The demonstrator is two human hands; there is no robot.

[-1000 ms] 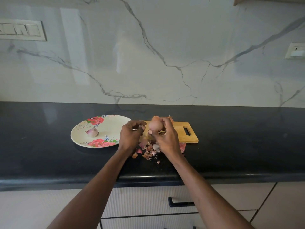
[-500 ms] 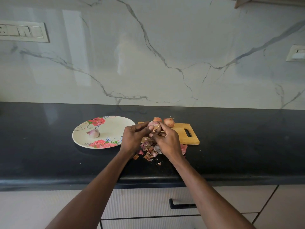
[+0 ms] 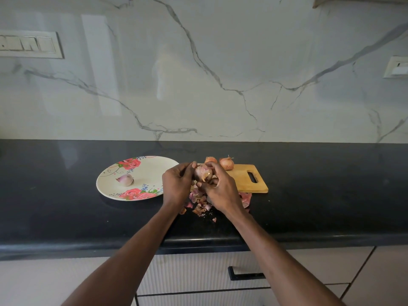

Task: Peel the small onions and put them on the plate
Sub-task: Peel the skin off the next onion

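Change: both hands sit lower than a second ago, so the two unpeeled onions at the back of the board, hidden then, now show; the held onion has lost much of its tan skin and shows purple.
Left hand: the left hand (image 3: 176, 186) curls around the left side of the small, partly peeled purple onion (image 3: 202, 172), thumb tip at its top.
Right hand: the right hand (image 3: 220, 188) grips the same onion from the right, its fingers (image 3: 213, 165) arching over the top and a lower finger under it; a loose strip of pale skin hangs at the onion's front, though I cannot tell which finger pinches it.
Held onion: raised above the left end of the rectangular light wooden cutting board (image 3: 247, 182), between the two hands, clear of the plate.
Plate: a round cream plate with red rose prints (image 3: 141, 164) lies on the black stone countertop (image 3: 331, 195), just left of the left hand; one peeled pale purple onion (image 3: 125, 180) lies on it, left of centre.
Unpeeled onions: two small tan-skinned onions (image 3: 226, 163) stand side by side at the board's back edge, behind the hands.
Peels: a heap of purple and brown onion skins (image 3: 199, 203) lies on the countertop below the hands, by the board's near edge.
Backdrop: a white marble-veined wall (image 3: 220, 74) rises behind the counter.
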